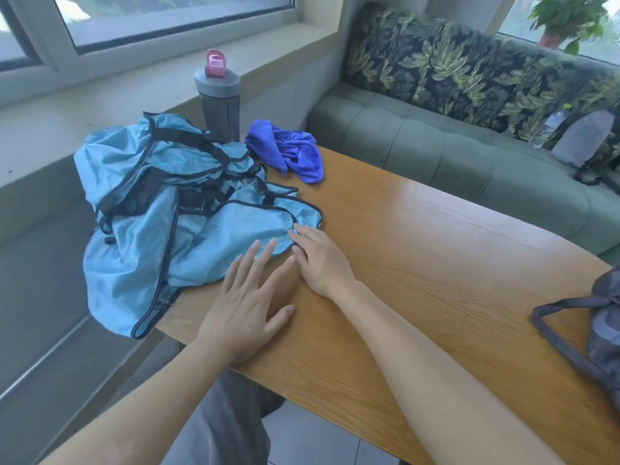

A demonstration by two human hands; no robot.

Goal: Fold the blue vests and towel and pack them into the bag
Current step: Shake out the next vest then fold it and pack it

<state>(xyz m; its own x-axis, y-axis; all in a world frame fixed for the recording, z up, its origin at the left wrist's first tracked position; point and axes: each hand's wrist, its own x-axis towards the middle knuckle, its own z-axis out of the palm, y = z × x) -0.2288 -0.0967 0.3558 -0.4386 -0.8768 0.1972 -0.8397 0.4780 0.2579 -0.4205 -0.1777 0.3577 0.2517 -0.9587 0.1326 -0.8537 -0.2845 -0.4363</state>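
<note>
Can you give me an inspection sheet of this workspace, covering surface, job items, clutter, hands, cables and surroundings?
Surface: wooden table, bare wood at the middle.
Job's things: light blue vests heaped unfolded at the left edge, partly overhanging; blue towel crumpled beyond them; grey bag at the right edge.
Clutter: water bottle upright behind the vests.
Hands: left hand flat, fingertips at the vests' hem; right hand flat, touching that hem.
Cables: nothing seen.
Surroundings: green sofa, window, potted plant.

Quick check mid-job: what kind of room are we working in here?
Probably a lounge or cafe-style seating nook: a wooden table beside a green tufted sofa with leaf-print cushions, under big windows, with a potted plant on the sill.
</note>
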